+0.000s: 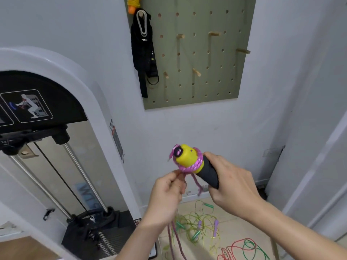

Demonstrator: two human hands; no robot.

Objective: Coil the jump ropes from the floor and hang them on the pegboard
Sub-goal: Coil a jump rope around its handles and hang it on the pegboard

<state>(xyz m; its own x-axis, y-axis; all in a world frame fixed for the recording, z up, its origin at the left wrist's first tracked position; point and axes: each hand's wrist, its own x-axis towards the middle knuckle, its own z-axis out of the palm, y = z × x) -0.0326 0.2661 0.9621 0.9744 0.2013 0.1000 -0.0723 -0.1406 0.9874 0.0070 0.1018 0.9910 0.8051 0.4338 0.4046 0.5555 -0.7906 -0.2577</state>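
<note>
So right hand [231, 186] grips the black-and-yellow jump rope handle [188, 156] near centre, left hand [167, 194] pinching its purple rope [199, 164] at 7 o'clock. Green pegboard [216, 87] at 12, tangled ropes [195, 228] on the floor [236, 220] at 6.

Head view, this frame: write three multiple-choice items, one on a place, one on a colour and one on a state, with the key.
1. Where does the black strap hang?
A: on a door handle. B: on a peg at the upper left of the pegboard. C: on a shelf.
2. What colour is the rope wound round the yellow end of the handle?
A: green. B: red. C: pink-purple.
3. What is the right hand doing?
A: hanging idle. B: gripping the handle's black part. C: touching the pegboard.

Key:
1 B, the strap hangs from that peg.
2 C, pink-purple coils ring the yellow end.
3 B, its fingers curl round the black grip.
</note>
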